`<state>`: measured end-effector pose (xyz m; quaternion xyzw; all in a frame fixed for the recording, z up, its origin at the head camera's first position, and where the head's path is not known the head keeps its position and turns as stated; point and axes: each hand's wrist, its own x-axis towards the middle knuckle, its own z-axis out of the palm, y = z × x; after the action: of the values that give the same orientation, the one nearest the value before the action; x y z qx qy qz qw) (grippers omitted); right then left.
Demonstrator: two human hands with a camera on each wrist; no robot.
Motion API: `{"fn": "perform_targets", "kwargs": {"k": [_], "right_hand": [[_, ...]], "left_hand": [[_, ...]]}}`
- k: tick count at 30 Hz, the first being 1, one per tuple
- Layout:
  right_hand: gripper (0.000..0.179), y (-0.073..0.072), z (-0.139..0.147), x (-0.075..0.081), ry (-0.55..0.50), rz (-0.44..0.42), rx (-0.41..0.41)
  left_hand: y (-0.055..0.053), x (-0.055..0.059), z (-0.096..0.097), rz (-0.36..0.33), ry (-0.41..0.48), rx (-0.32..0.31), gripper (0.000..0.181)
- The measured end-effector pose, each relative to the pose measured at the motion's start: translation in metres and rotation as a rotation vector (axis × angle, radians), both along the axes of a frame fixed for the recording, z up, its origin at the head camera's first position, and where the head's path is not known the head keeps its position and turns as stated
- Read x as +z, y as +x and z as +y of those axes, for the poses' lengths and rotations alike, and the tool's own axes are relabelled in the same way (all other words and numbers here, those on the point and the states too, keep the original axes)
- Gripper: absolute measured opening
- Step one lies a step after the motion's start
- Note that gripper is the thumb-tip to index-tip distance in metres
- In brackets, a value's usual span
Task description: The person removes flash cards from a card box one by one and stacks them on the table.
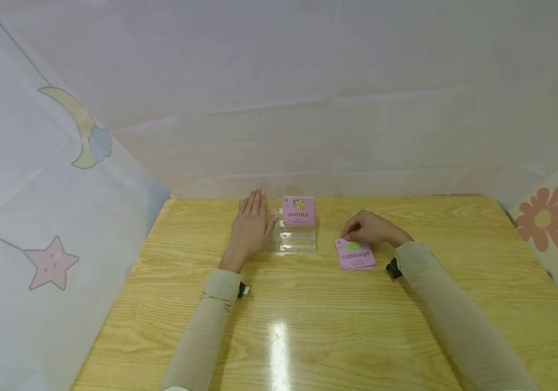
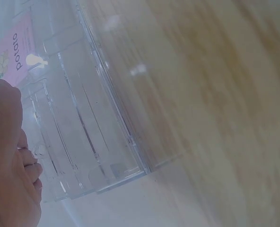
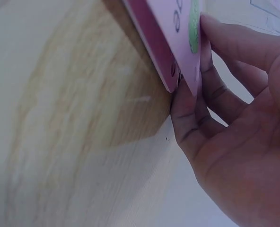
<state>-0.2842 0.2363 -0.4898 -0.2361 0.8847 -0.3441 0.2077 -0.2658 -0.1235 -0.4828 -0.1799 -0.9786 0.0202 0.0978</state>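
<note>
A clear tiered plastic rack (image 1: 297,243) stands near the back of the table, with a pink "potato" card (image 1: 299,212) upright on its rear right tier. My left hand (image 1: 251,225) lies over the rack's left side, fingers straight and pointing away; the left wrist view shows the rack's stepped slots (image 2: 83,118) beside it. To the right of the rack, my right hand (image 1: 369,227) pinches the top edge of a pink "cabbage" card (image 1: 355,255). In the right wrist view that card (image 3: 180,38) is lifted slightly off another pink card (image 3: 149,38) beneath it.
The wooden table (image 1: 308,304) has its back edge against a pale fabric backdrop (image 1: 279,108). Printed cloth with a moon and star (image 1: 51,262) hangs at the left, and a flower print (image 1: 547,217) at the right.
</note>
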Motion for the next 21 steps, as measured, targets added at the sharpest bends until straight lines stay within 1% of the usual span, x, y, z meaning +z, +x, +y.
{"fn": "perform_targets", "kwargs": {"k": [6, 9, 15, 21], "right_hand": [[0.016, 0.001, 0.001, 0.0, 0.018, -0.004, -0.032], [0.017, 0.002, 0.001, 0.005, 0.032, 0.009, -0.04], [0.022, 0.005, 0.0, 0.014, 0.01, 0.03, -0.052], [0.026, 0.008, -0.004, 0.022, 0.008, 0.033, -0.096]], "left_hand": [[0.001, 0.001, 0.0, -0.012, 0.005, 0.001, 0.078], [0.001, 0.002, 0.0, -0.017, 0.006, 0.001, 0.078], [0.001, 0.003, 0.0, -0.03, 0.008, 0.004, 0.078], [0.002, 0.004, 0.001, -0.034, 0.017, 0.004, 0.078]]}}
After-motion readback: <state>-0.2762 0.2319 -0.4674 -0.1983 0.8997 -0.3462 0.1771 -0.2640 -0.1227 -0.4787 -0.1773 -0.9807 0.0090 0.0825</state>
